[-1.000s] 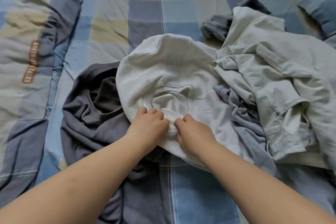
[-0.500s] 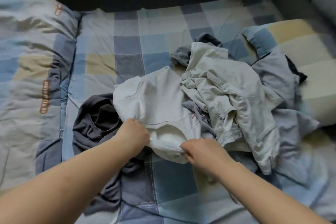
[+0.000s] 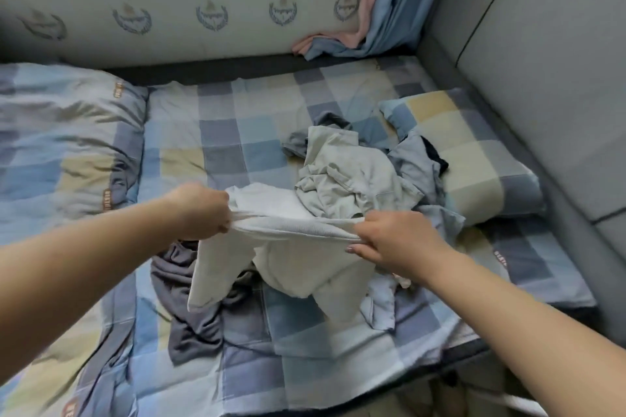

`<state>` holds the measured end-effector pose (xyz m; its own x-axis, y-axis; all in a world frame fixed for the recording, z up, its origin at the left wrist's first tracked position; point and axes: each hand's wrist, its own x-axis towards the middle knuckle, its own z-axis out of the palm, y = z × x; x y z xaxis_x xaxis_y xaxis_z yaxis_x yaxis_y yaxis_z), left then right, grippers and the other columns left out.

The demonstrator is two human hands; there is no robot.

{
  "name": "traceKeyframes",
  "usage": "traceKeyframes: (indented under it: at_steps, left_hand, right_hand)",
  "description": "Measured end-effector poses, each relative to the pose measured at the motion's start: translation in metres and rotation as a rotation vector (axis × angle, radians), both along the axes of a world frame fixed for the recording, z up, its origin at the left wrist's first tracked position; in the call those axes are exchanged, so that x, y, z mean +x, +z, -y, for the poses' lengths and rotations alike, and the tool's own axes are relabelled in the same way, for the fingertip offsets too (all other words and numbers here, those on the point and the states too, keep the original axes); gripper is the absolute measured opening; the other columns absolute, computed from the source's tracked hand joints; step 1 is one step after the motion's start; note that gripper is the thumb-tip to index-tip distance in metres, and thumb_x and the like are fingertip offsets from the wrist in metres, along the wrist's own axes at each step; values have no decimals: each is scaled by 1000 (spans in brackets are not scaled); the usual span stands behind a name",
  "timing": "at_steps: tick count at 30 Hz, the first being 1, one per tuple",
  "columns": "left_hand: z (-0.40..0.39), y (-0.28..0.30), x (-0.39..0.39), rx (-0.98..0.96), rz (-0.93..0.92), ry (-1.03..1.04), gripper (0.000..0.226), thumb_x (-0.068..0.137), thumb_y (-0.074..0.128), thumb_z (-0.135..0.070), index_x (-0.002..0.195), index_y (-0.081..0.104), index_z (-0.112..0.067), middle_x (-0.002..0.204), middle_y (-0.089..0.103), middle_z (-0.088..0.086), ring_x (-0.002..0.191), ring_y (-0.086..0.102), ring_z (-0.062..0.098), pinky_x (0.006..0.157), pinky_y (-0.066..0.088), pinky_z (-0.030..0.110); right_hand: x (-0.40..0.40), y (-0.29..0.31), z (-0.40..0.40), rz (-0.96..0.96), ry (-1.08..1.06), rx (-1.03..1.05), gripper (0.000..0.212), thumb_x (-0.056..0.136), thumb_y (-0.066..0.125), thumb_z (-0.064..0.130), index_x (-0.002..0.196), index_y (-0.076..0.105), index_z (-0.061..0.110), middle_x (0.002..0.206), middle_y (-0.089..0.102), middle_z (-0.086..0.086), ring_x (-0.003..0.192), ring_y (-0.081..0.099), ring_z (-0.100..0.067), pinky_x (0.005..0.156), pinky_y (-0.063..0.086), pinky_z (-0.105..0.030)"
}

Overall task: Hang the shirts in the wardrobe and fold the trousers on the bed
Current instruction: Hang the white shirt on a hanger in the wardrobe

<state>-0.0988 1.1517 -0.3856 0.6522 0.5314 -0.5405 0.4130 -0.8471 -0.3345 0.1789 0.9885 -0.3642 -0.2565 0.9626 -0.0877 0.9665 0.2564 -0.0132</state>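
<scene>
The checked blue, grey and yellow bed (image 3: 216, 132) carries everything, and I stand at its near edge. Toward its right edge, against the checked pillow (image 3: 474, 159), sits the crumpled heap of pale grey-green and blue clothes (image 3: 352, 183); a dark grey garment (image 3: 189, 308) sprawls near the near edge, under what I am lifting.

That is the white knitted cotton trousers (image 3: 291, 230), raised clear of the bed over its near middle, waistband stretched level between my hands, both legs dangling and creased. My left hand (image 3: 200, 210) has its fingers curled tight round one end of the waistband; my right hand (image 3: 396, 240) pinches the other end, thumb underneath.

To fold well, I judge I should keep the band taut, shake once so the legs drop straight and free of the dark garment, then lay them flat on the bare patch toward the far left of the bed, one leg matched over the other, seams aligned, before halving. The risk is dragging the heap along.
</scene>
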Motion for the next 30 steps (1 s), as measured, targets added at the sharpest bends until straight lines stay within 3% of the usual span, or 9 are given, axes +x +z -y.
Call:
traceKeyframes:
  at_steps: [3, 7, 12, 16, 20, 23, 26, 30]
  left_hand:
    - [13, 48, -3, -110, -76, -125, 28, 96, 34, -24, 116, 54, -22, 111, 60, 4, 101, 61, 27, 80, 50, 36]
    - [26, 107, -5, -13, -82, -133, 26, 95, 36, -25, 109, 58, -22, 110, 61, 1, 98, 59, 22, 72, 43, 30]
    - [25, 189, -13, 213, 282, -245, 38, 97, 31, -48, 102, 64, -28, 108, 50, -1, 98, 57, 17, 73, 46, 26]
    - [39, 243, 1, 294, 475, -219, 42, 97, 31, -50, 95, 64, -25, 102, 62, -5, 96, 61, 19, 65, 39, 25]
    - [73, 286, 27, 40, 594, -286, 33, 94, 52, -42, 101, 60, -11, 104, 63, 5, 98, 57, 23, 76, 36, 26]
    - [109, 312, 45, -240, 733, -341, 25, 82, 71, -37, 85, 55, -19, 84, 58, -2, 78, 54, 17, 65, 38, 23]
    - [147, 327, 64, -438, 798, -373, 30, 77, 76, -37, 76, 51, -21, 69, 52, -8, 61, 48, 9, 50, 35, 14]
    - [212, 342, 99, -710, 794, -442, 31, 80, 74, -37, 82, 60, -9, 69, 59, -3, 59, 60, 8, 54, 50, 20]
  right_hand:
    - [2, 44, 11, 50, -18, 87, 33, 96, 38, 52, 99, 60, 27, 97, 59, 5, 86, 60, -19, 54, 25, -26]
    - [-4, 101, 30, 160, -17, 180, 29, 98, 40, 44, 92, 58, 22, 90, 64, 3, 80, 61, -22, 48, 19, -26]
    - [-17, 176, 76, 291, -166, 219, 29, 94, 40, 46, 98, 60, 26, 96, 62, 4, 86, 61, -21, 56, 34, -26]
    - [-32, 239, 123, 412, -315, 317, 34, 91, 42, 49, 96, 63, 22, 102, 59, 4, 91, 61, -22, 58, 33, -26]
    - [-42, 292, 177, 470, -476, 304, 33, 93, 44, 48, 102, 62, 22, 105, 59, 1, 96, 60, -24, 62, 33, -26]
    - [-47, 318, 233, 567, -571, 289, 34, 94, 41, 51, 112, 60, 29, 107, 59, 4, 100, 60, -21, 65, 37, -26]
    - [-55, 335, 288, 633, -686, 262, 36, 93, 44, 53, 106, 58, 22, 107, 58, 1, 100, 58, -22, 69, 41, -29]
    - [-72, 356, 374, 642, -862, 254, 31, 90, 54, 48, 95, 53, 18, 102, 57, -1, 98, 58, -23, 68, 39, -30]
